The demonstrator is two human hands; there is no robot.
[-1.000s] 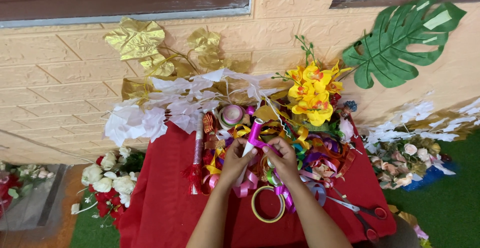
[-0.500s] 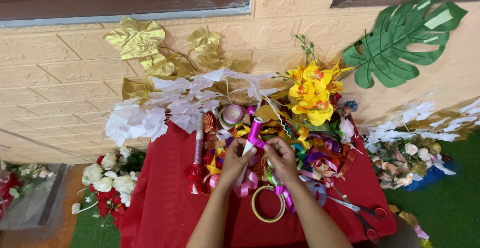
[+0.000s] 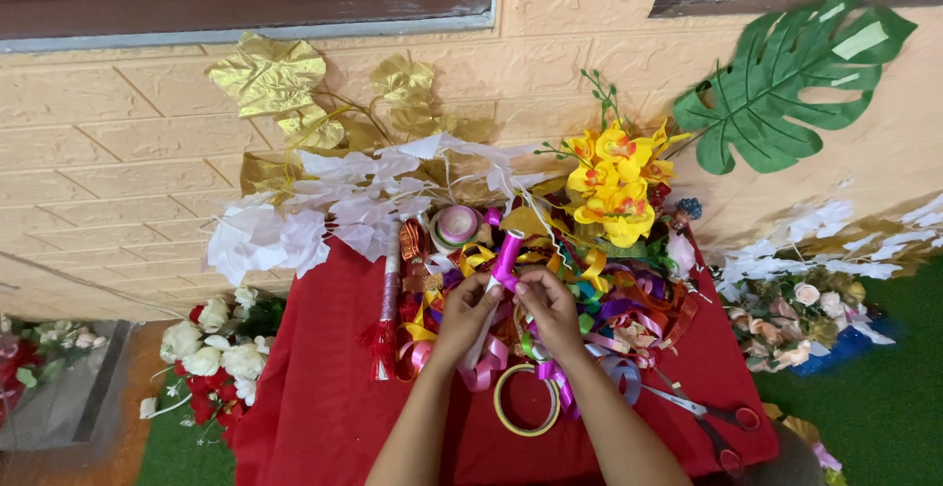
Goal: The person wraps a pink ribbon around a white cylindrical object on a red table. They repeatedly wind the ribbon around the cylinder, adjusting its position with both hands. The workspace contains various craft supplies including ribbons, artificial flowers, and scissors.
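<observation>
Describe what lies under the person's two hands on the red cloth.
Tangled ribbons under left hand and right hand; a ring-shaped tape roll nearer. Anything beneath the pile is hidden.

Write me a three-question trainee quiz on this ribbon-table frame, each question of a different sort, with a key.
1. True or false: both the left hand and the right hand touch the pink ribbon strip.
2. Multiple choice: where do the scissors lie? A) under the yellow flowers B) on the red cloth, to the right of the right forearm C) in the left hand
3. Fill in: the large green leaf leans against the ____.

Key
1. True: the fingertips of both hands meet on it.
2. B
3. wall
</observation>
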